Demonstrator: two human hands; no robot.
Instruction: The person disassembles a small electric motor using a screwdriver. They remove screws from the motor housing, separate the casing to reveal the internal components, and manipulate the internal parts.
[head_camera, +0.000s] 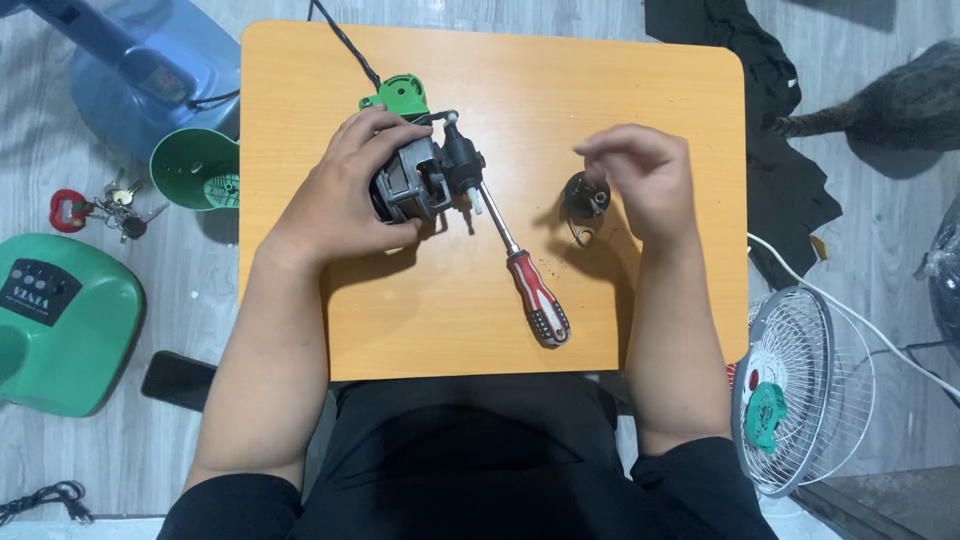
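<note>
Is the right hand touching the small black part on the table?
Cannot tell. In the head view the right hand hovers at the small black part; blurred fingertips overlap it, showing neither contact nor gap.

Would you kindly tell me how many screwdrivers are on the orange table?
1. The screwdriver lies in the middle of the table, its red and black handle toward the person, its tip beside the motor that the left hand holds.

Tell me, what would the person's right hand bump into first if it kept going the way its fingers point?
The right hand has fingers aimed left and slightly downward, just above the small round black part on the orange wooden table. It would likely meet that part first, though height is unclear.
</note>
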